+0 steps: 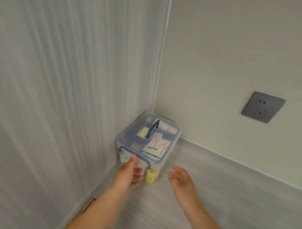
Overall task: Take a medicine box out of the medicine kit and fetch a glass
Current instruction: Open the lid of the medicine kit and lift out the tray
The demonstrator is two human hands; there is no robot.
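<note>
A clear plastic medicine kit (165, 132) with a dark blue handle and blue clips stands on the grey counter, pushed into the corner where two walls meet. Its lid is on. White and green medicine boxes (156, 147) and a yellow item (151, 175) show through the plastic. My left hand (128, 172) reaches to the kit's near side, its fingertips at the blue front clip, fingers relaxed. My right hand (181, 180) hovers open just right of the kit's near corner, touching nothing. No glass is in view.
A ribbed grey wall panel (69, 92) rises on the left and a plain pale wall on the right carries a grey power socket (263, 107). The grey counter (230, 197) stretches toward the right.
</note>
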